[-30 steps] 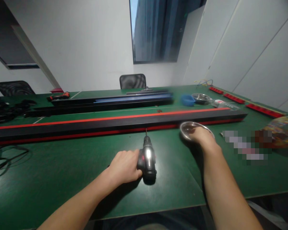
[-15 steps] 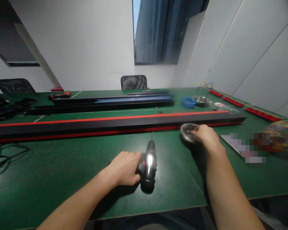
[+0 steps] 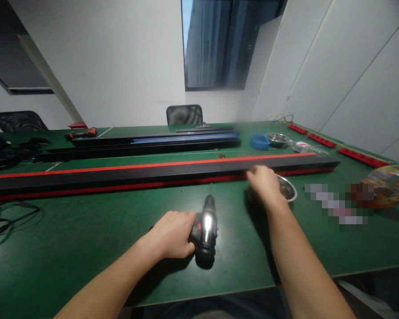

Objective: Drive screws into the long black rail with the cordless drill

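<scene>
- Head view: I log left hand (image 3: 173,239) clenched round cordless drill (image 3: 205,230), resting on green table (image 3: 86,248), bit toward black-red rail (image 3: 119,175). Probably dense and rigid; the handle is the place to hold.
- Right hand (image 3: 264,186) at steel bowl (image 3: 288,188) rim; I cannot tell its grip.

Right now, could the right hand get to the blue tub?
Probably yes, with a stretch. The right hand is at the near bowl; the blue tub sits just beyond the bar, which lies low, so the arm could likely pass over it. Nothing else stands between them.
</scene>
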### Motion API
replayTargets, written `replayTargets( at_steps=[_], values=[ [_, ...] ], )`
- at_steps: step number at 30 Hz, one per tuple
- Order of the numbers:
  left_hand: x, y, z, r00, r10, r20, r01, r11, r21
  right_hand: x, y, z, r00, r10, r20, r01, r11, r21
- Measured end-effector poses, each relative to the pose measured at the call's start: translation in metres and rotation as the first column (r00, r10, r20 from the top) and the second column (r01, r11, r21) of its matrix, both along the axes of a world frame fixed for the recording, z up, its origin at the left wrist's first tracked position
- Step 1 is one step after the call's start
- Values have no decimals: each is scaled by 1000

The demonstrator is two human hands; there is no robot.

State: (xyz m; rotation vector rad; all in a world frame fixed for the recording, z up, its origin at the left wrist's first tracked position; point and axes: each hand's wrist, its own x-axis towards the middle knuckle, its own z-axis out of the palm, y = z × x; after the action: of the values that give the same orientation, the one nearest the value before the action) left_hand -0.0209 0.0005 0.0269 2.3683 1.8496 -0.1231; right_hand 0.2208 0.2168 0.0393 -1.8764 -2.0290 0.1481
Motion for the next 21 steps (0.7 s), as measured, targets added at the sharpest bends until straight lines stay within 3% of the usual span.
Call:
replayTargets(
  at_steps=[3, 7, 12, 21],
  values=[
    [0, 0, -1, 1000, 2, 4, -2, 1000, 0, -18, 2, -12, 977, 100, -188, -92, 994, 52],
    [-1, 0, -1, 1000, -3, 8, 3, 1000, 4, -55, 0, -48, 839, 216, -500, -270, 962, -38],
    [-1, 1, -1, 1000, -2, 1, 2, 1000, 8, -85, -3, -84, 762, 223, -608, -312, 949, -42],
    [-1, 1, -1, 1000, 9, 12, -9, 1000, -3, -84, -5, -82, 732, 244, -636, -370, 926, -71]
  ],
)
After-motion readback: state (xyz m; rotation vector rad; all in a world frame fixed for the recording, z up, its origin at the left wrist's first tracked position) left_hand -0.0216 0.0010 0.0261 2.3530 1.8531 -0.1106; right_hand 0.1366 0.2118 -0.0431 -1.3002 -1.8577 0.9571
